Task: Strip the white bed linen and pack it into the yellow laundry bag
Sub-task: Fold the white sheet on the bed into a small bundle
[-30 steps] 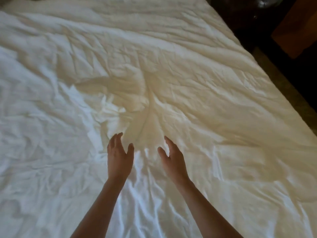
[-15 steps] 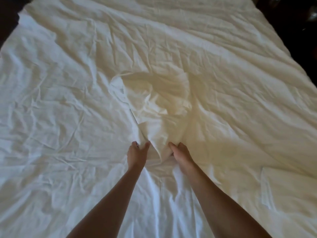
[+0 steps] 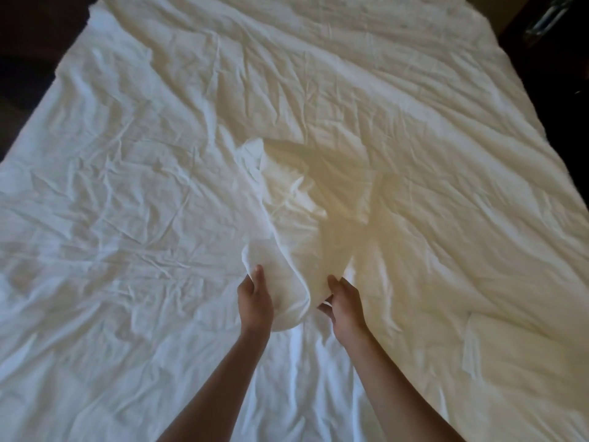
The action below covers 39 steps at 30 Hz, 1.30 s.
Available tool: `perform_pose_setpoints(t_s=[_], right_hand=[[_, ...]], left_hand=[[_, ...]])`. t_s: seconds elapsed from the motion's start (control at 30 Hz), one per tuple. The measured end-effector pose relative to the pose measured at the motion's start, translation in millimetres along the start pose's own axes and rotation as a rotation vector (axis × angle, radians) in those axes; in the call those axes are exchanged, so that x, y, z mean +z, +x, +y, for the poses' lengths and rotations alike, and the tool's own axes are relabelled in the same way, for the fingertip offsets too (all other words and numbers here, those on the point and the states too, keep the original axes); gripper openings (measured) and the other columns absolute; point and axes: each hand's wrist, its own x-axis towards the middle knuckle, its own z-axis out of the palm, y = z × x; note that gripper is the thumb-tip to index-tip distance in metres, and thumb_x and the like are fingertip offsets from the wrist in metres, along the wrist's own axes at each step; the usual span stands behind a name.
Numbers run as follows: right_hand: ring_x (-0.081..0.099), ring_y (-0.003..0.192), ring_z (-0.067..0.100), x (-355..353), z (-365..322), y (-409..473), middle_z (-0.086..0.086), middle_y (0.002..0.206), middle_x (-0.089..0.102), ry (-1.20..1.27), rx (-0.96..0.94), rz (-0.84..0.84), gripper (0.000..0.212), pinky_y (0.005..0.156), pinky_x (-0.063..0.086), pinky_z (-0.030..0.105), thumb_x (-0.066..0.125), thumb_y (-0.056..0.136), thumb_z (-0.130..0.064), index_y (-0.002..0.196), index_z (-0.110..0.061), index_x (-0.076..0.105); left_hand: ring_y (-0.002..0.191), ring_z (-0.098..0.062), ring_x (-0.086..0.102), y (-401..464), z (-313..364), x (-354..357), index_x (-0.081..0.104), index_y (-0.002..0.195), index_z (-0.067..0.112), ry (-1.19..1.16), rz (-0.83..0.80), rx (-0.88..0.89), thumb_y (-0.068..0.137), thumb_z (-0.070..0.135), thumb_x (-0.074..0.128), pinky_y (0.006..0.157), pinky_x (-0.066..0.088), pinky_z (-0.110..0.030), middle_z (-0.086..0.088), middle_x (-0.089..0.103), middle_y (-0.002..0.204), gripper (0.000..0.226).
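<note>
Two hands meet at the middle of the bed, and between them we hold a raised fold of the white sheet [image 3: 296,218]. Our left hand [image 3: 256,299] has its fingers curled round the rolled near edge of that fold, thumb lying up along the cloth; our right hand [image 3: 345,301] pinches the other side of it, thumb and fingers closed on the fabric. So each grip is pressed onto the linen, neither spread. The gathered ridge runs with its long axis away from us, from our hands up toward the far end of the bed, widening into a loose hump at the centre. Everything else of the sheet lies flat and creased across the mattress, reaching the edges on both sides. Dark floor shows past the left edge [image 3: 28,55], and past the far right corner stands something dark with a shiny part [image 3: 548,17], too blurred for us to name
</note>
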Motion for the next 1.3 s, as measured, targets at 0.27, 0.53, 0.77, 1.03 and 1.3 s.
perform_pose_setpoints(t_s=[0.27,0.53,0.77,1.03,1.3], right_hand=[[0.069,0.072,0.019,-12.7,-44.8,-107.1,0.005,0.082,0.072,0.004,-0.164,-0.081,0.024,0.067,0.056,0.033,0.046,0.102,-0.016,0.1,-0.013,0.069],[0.063,0.06,0.02,-44.8,-88.1,-235.4,0.007,0.063,0.066,-0.051,-0.271,-0.133,0.022,0.061,0.054,0.032,0.048,0.101,-0.012,0.084,-0.006,0.062],[0.06,0.053,0.016,-83.2,-150.2,-338.7,0.005,0.058,0.064,-0.186,-0.398,-0.156,0.032,0.055,0.05,0.028,0.047,0.101,-0.017,0.087,0.0,0.07],[0.056,0.061,0.011,-118.2,-233.3,-435.3,-0.007,0.064,0.06,-0.51,-0.9,0.022,0.031,0.059,0.04,0.028,0.047,0.098,-0.019,0.076,-0.021,0.069],[0.06,0.116,0.011,-83.2,-306.8,-522.4,-0.008,0.117,0.068,-0.102,-0.992,-0.504,0.03,0.109,0.044,0.044,0.039,0.105,-0.036,0.114,-0.029,0.067]], left_hand=[[0.044,-0.001,0.038,-78.2,84.1,-40.0,0.039,0.059,0.015,-0.069,0.011,0.182,0.107,0.034,0.04,0.046,0.034,-0.017,0.013,0.039,0.045,0.051],[0.049,-0.009,0.031,-171.7,173.1,-87.5,0.035,0.063,0.012,-0.015,0.007,0.42,0.106,0.036,0.041,0.045,0.026,-0.02,0.003,0.03,0.053,0.049],[0.043,-0.003,0.029,-263.2,274.1,-109.3,0.032,0.059,0.016,0.044,-0.099,0.605,0.106,0.032,0.043,0.044,0.024,-0.015,0.013,0.028,0.046,0.05],[0.048,-0.004,0.034,-346.2,390.0,-137.3,0.04,0.065,0.015,0.175,-0.16,0.791,0.104,0.036,0.045,0.049,0.029,-0.021,0.003,0.038,0.058,0.045],[0.05,-0.009,0.03,-417.9,474.9,-183.1,0.035,0.056,0.022,0.12,-0.347,0.988,0.089,0.048,0.051,0.048,0.024,-0.02,0.009,0.032,0.053,0.045]])
